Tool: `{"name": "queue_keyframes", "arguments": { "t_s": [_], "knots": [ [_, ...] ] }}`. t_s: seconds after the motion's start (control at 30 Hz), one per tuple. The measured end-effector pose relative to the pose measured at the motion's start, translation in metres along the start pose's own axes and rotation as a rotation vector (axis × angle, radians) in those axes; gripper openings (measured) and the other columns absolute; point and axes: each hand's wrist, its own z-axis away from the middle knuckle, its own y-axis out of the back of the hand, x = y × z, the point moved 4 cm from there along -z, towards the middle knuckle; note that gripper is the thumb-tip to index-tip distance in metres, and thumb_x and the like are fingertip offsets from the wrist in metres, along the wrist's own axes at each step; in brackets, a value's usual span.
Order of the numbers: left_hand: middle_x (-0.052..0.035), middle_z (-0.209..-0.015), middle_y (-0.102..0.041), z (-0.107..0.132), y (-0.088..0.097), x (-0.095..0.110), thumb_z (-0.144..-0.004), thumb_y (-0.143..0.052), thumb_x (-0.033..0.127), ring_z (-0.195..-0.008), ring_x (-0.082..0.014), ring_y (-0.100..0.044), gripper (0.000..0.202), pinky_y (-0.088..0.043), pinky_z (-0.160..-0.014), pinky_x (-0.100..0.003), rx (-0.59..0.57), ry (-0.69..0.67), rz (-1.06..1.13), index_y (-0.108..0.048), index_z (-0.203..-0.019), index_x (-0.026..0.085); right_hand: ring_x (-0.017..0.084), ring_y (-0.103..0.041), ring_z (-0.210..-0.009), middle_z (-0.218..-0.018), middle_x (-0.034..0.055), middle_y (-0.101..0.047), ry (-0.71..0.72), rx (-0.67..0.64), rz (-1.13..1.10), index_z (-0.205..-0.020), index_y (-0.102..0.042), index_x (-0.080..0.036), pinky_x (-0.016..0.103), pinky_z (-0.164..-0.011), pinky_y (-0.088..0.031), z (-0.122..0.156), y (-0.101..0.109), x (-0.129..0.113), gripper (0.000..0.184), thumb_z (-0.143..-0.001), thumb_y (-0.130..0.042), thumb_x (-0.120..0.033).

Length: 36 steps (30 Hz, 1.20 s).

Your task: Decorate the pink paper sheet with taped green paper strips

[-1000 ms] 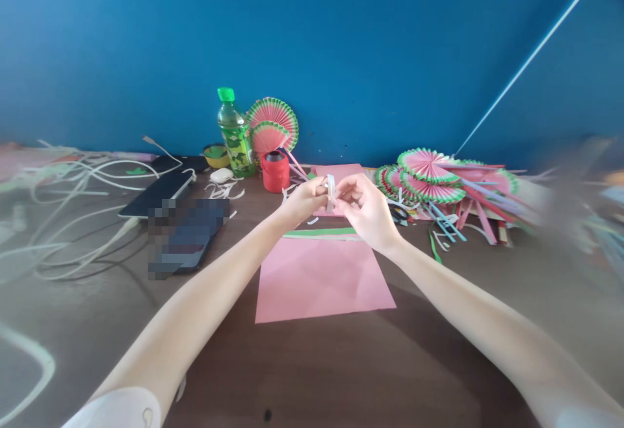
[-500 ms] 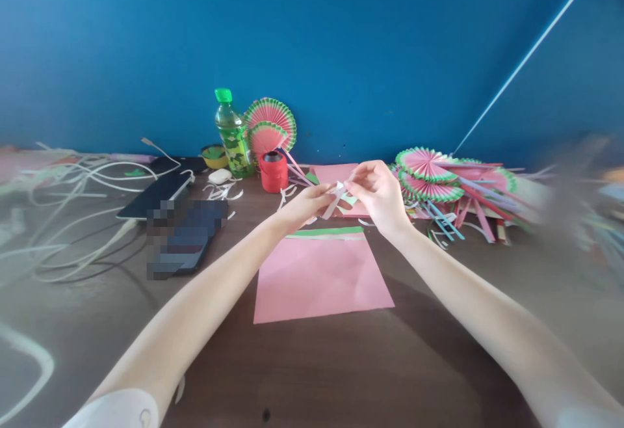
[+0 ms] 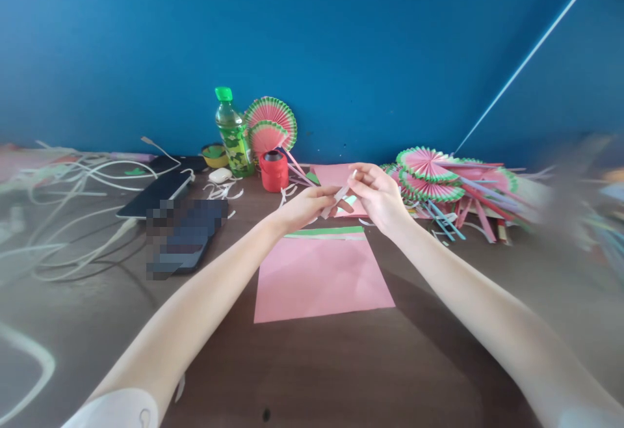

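Observation:
A narrow white strip [image 3: 335, 203] slants between my two hands above the far side of the desk. Its lower part is gripped by the fingers of my left hand [image 3: 303, 209]. The thumb and forefinger of my right hand [image 3: 379, 198] pinch its upper end. Below and nearer lies a sheet of pink paper [image 3: 322, 281], flat on the dark desk. A green band [image 3: 336, 229] with a pale line beside it runs along the sheet's far edge. More pink paper [image 3: 331, 173] lies behind my hands, partly hidden by them.
Pleated pink-and-green paper fans [image 3: 429, 164] are piled at right; others [image 3: 270, 119] lean on the blue wall. A green-capped bottle [image 3: 233, 135], a red roll [image 3: 274, 171], a phone [image 3: 195, 236], a tablet [image 3: 156, 190] and tangled white cables [image 3: 92, 177] stand or lie at left. Curled white scraps [image 3: 227, 190] litter the desk.
My right hand has shifted slightly right, and the white strip now stretches straighter between the two hands. My left hand has hardly moved; the pink sheet is unchanged.

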Motion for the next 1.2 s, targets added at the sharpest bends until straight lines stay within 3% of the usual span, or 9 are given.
{"name": "queue_keyframes", "arguments": {
  "t_s": [0.17, 0.37, 0.5, 0.7, 0.83, 0.9, 1.03, 1.13, 1.2],
  "knots": [
    [-0.0049, -0.077, -0.058, 0.002, -0.001, 0.002, -0.070, -0.047, 0.013, -0.059, -0.0086, -0.041, 0.031, -0.032, -0.059, -0.025, -0.027, -0.004, -0.029, -0.060, -0.099, 0.010, 0.012, -0.053, -0.061, -0.068, -0.0014, -0.052, -0.020, -0.008, -0.063, -0.070, -0.053, -0.020, 0.030, -0.061, -0.048, 0.001, -0.002, -0.001, 0.021, -0.066, -0.067, -0.035],
    [0.0002, -0.068, -0.044, 0.002, -0.002, 0.002, -0.072, -0.047, 0.015, -0.059, -0.0082, -0.038, 0.027, -0.033, -0.060, -0.025, -0.086, -0.040, -0.011, -0.057, -0.097, 0.011, 0.010, -0.050, -0.059, -0.069, -0.0020, -0.049, -0.065, -0.092, -0.150, -0.069, -0.052, -0.019, 0.028, -0.063, -0.046, -0.001, -0.003, 0.003, 0.020, -0.067, -0.066, -0.034],
    [0.0014, -0.061, -0.040, 0.003, 0.001, -0.003, -0.072, -0.045, 0.017, -0.058, -0.0091, -0.038, 0.032, -0.033, -0.059, -0.025, -0.037, -0.017, -0.071, -0.057, -0.100, 0.009, 0.009, -0.044, -0.051, -0.060, -0.0041, -0.041, -0.122, -0.094, -0.156, -0.070, -0.048, -0.021, 0.027, -0.055, -0.044, -0.003, -0.002, 0.002, 0.023, -0.067, -0.064, -0.037],
    [-0.0022, -0.072, -0.060, 0.004, -0.001, 0.008, -0.074, -0.044, 0.021, -0.062, -0.0098, -0.046, 0.020, -0.038, -0.061, -0.022, -0.058, 0.043, -0.483, -0.061, -0.083, 0.014, 0.009, -0.052, -0.057, -0.065, -0.0035, -0.049, -0.142, -0.146, -0.094, -0.072, -0.046, -0.021, 0.026, -0.059, -0.048, 0.002, -0.006, -0.006, 0.020, -0.072, -0.061, -0.035],
    [-0.0021, -0.070, -0.065, 0.012, 0.020, 0.035, -0.073, -0.045, 0.019, -0.060, -0.0116, -0.052, 0.024, -0.039, -0.061, -0.022, 0.050, 0.118, -0.714, -0.061, -0.090, 0.015, 0.012, -0.061, -0.064, -0.068, -0.0021, -0.059, -0.205, -0.160, -0.151, -0.071, -0.047, -0.020, 0.030, -0.066, -0.051, 0.006, -0.010, -0.006, 0.017, -0.073, -0.061, -0.031],
    [-0.0015, -0.070, -0.066, 0.019, 0.038, 0.043, -0.070, -0.049, 0.020, -0.060, -0.0132, -0.054, 0.020, -0.037, -0.058, -0.022, 0.139, 0.231, -0.832, -0.063, -0.084, 0.017, 0.014, -0.063, -0.064, -0.067, -0.0011, -0.062, -0.264, -0.183, -0.186, -0.071, -0.048, -0.019, 0.031, -0.068, -0.052, 0.008, -0.013, -0.003, 0.015, -0.073, -0.061, -0.026],
    [-0.0015, -0.053, -0.059, 0.034, 0.075, 0.033, -0.055, -0.058, 0.009, -0.058, -0.0165, -0.052, 0.009, -0.032, -0.058, -0.024, 0.266, 0.601, -1.048, -0.061, -0.055, 0.017, 0.016, -0.065, -0.067, -0.067, 0.0015, -0.066, -0.384, -0.210, -0.223, -0.069, -0.048, -0.017, 0.033, -0.068, -0.053, 0.013, -0.020, 0.007, 0.015, -0.072, -0.062, -0.021],
    [0.0002, -0.042, -0.045, 0.036, 0.089, 0.024, -0.046, -0.066, 0.005, -0.061, -0.0197, -0.050, 0.018, -0.030, -0.060, -0.026, 0.284, 0.657, -1.112, -0.052, -0.043, 0.017, 0.016, -0.066, -0.069, -0.069, 0.0030, -0.067, -0.424, -0.199, -0.204, -0.068, -0.049, -0.016, 0.032, -0.068, -0.053, 0.016, -0.022, 0.015, 0.017, -0.069, -0.066, -0.019],
    [-0.0010, -0.043, -0.044, 0.035, 0.093, 0.024, -0.045, -0.069, 0.009, -0.065, -0.0223, -0.051, 0.018, -0.031, -0.062, -0.027, 0.317, 0.637, -1.143, -0.053, -0.043, 0.017, 0.016, -0.066, -0.069, -0.071, 0.0035, -0.068, -0.424, -0.196, -0.188, -0.068, -0.049, -0.016, 0.032, -0.067, -0.054, 0.018, -0.023, 0.021, 0.019, -0.067, -0.068, -0.019]
  ]
}}
